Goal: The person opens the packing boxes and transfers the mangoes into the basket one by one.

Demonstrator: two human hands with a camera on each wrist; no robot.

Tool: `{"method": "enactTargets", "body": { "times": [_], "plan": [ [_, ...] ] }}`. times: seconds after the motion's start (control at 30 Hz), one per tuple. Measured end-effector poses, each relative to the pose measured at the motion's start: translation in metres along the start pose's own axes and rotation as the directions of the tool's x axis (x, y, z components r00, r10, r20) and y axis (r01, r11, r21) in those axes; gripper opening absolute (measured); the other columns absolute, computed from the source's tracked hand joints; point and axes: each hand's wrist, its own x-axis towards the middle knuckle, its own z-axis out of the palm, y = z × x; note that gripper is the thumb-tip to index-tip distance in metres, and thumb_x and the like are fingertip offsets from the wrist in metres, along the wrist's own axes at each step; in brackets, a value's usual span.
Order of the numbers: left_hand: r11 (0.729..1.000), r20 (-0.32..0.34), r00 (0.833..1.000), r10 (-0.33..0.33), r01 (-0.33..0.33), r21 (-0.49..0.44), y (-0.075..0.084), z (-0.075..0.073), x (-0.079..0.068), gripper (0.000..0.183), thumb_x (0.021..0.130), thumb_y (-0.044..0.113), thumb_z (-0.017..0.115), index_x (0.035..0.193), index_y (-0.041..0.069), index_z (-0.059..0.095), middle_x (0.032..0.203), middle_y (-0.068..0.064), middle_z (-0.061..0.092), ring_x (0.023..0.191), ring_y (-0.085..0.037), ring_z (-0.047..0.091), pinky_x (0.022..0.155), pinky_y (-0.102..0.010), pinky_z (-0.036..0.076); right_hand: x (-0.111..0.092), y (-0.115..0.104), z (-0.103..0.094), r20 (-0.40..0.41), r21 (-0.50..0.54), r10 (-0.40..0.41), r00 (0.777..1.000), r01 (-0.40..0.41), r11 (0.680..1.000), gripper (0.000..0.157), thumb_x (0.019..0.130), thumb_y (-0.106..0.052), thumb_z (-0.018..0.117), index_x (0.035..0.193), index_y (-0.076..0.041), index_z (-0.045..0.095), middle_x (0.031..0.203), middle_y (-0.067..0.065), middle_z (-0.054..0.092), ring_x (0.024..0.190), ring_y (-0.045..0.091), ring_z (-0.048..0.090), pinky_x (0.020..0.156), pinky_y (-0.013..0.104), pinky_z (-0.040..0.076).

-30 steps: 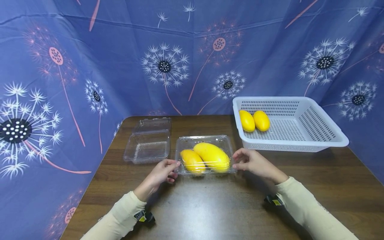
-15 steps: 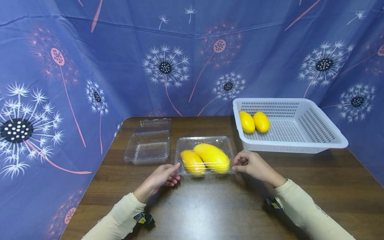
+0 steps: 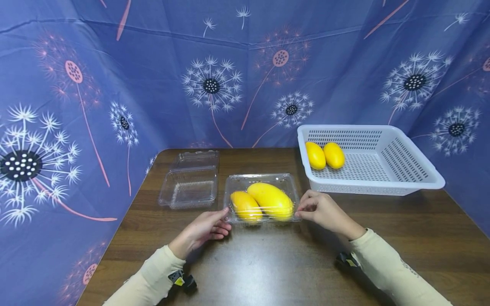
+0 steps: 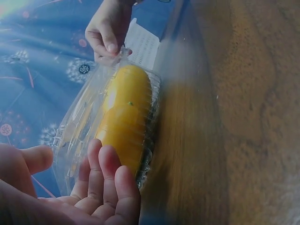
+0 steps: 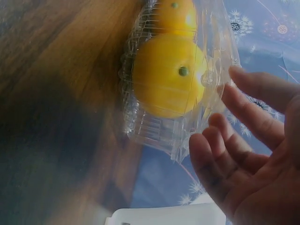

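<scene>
Blue dandelion-print cloth [image 3: 153, 46] behind a wooden table [image 3: 245, 263], clear box [image 3: 235, 183] of two yellow fruits [image 3: 270, 199] mid-table, left hand [image 3: 203, 229] loose-fingered at its near left corner, right hand [image 3: 324, 211] pinching the opposite rim, green stem ends [image 5: 183, 71] visible only in the wrist views.

We see an evenly lit, fairly sharp head view, white glare on the table [image 3: 249, 263] and bright streaks across the clear container [image 3: 264, 175]. Both wrist views look dimmer and hazy; light washes out the left one's top-left corner.
</scene>
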Motion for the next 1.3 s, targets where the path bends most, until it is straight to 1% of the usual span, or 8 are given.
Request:
{"method": "enactTargets", "body": {
  "times": [0.13,0.27,0.53,0.7,0.87,1.03,1.17,1.3],
  "plan": [
    [1.000,0.010,1.000,-0.010,0.010,-0.012,0.000,-0.001,0.000,0.053,0.097,0.042,0.053,0.117,-0.007,0.055,0.082,0.002,0.066,0.072,-0.010,0.062,0.071,-0.023,0.053,0.000,0.000,0.001,0.015,-0.002,-0.058,0.998,0.058,0.998,0.012,0.073,-0.011,0.084,0.076,-0.020,0.077,0.079,-0.012,0.060,0.075,0.010,0.057,0.063,0.020,0.047],
    [0.999,0.053,0.999,-0.012,0.015,-0.043,0.000,-0.002,-0.001,0.043,0.097,0.033,0.054,0.117,-0.005,0.056,0.082,0.004,0.066,0.073,-0.009,0.063,0.072,-0.023,0.053,-0.001,0.000,0.001,0.031,-0.030,-0.092,0.995,0.093,0.995,0.011,0.073,-0.013,0.084,0.077,-0.020,0.077,0.080,-0.012,0.059,0.075,0.013,0.058,0.064,0.021,0.049],
    [0.991,0.138,0.990,-0.018,0.036,-0.129,-0.003,-0.001,-0.003,0.020,0.097,0.020,0.053,0.108,0.005,0.062,0.083,0.006,0.068,0.076,-0.009,0.064,0.074,-0.023,0.054,-0.002,-0.001,0.002,0.080,-0.056,-0.089,0.993,0.094,0.994,0.011,0.074,-0.011,0.084,0.078,-0.018,0.076,0.082,-0.010,0.058,0.074,0.005,0.055,0.065,0.019,0.054],
    [0.976,0.155,0.988,-0.021,0.054,-0.211,-0.005,0.002,-0.005,0.013,0.097,0.015,0.054,0.101,0.008,0.064,0.084,0.004,0.067,0.077,-0.010,0.065,0.075,-0.022,0.055,-0.002,-0.003,0.002,0.100,-0.071,-0.084,0.991,0.092,0.993,0.012,0.074,-0.009,0.083,0.080,-0.017,0.076,0.082,-0.010,0.058,0.075,0.004,0.054,0.065,0.019,0.053],
    [0.955,0.141,0.990,-0.029,0.069,-0.288,-0.008,0.012,-0.007,0.011,0.096,0.013,0.055,0.098,0.011,0.065,0.086,0.004,0.068,0.079,-0.010,0.065,0.077,-0.022,0.054,-0.003,-0.003,0.003,0.115,-0.057,-0.076,0.990,0.083,0.995,0.012,0.075,-0.009,0.082,0.082,-0.016,0.075,0.083,-0.010,0.060,0.077,0.006,0.056,0.066,0.019,0.054],
    [0.930,0.113,0.993,-0.029,0.068,-0.362,-0.009,0.027,-0.007,0.013,0.095,0.011,0.055,0.104,0.007,0.064,0.086,0.005,0.068,0.078,-0.008,0.065,0.077,-0.020,0.054,-0.003,-0.003,0.004,0.097,-0.046,-0.099,0.990,0.104,0.994,0.011,0.076,-0.009,0.082,0.083,-0.016,0.076,0.083,-0.010,0.061,0.077,0.008,0.059,0.065,0.020,0.056],
    [0.907,0.067,0.997,-0.031,0.057,-0.418,-0.008,0.040,-0.009,0.014,0.095,0.011,0.056,0.105,0.005,0.064,0.084,0.005,0.067,0.078,-0.007,0.063,0.077,-0.020,0.053,-0.004,-0.002,0.005,0.084,-0.046,-0.119,0.989,0.123,0.991,0.011,0.076,-0.009,0.081,0.082,-0.016,0.075,0.083,-0.010,0.061,0.078,0.008,0.060,0.065,0.021,0.056],
    [0.887,0.014,0.999,-0.040,0.042,-0.460,-0.007,0.054,-0.008,0.008,0.094,0.012,0.058,0.097,0.010,0.066,0.082,0.005,0.066,0.076,-0.008,0.063,0.075,-0.020,0.053,-0.004,-0.002,0.006,0.067,-0.058,-0.138,0.988,0.142,0.988,0.012,0.075,-0.007,0.082,0.081,-0.016,0.075,0.083,-0.011,0.061,0.077,0.005,0.059,0.065,0.021,0.055]
  ]
}}
